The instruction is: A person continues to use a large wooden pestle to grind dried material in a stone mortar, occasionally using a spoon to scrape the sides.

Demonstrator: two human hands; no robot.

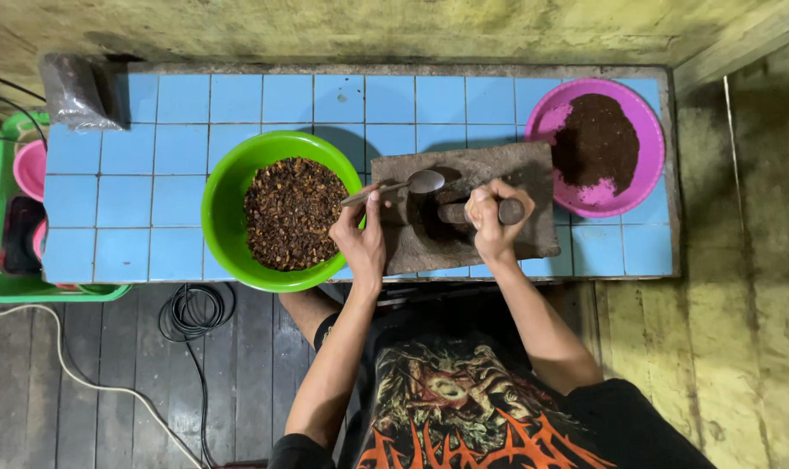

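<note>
My left hand (362, 233) holds a metal spoon (409, 184) whose bowl hovers over a flat grinding stone (533, 169) on the blue-tiled counter (151, 174). My right hand (487, 217) grips a dark cylindrical stone pestle (509, 211) lying across the slab, over a dark ground patch. To the left of the slab sits a green bowl (225, 187) filled with coarse brown dried pieces. At the right, a pink bowl (642, 187) holds dark ground powder.
A clear plastic bag (75, 91) with dark contents lies at the counter's back left corner. A green crate (4, 287) with pink containers stands left of the counter. Black and white cables (190, 313) lie on the wooden floor below. A yellowed wall borders the counter.
</note>
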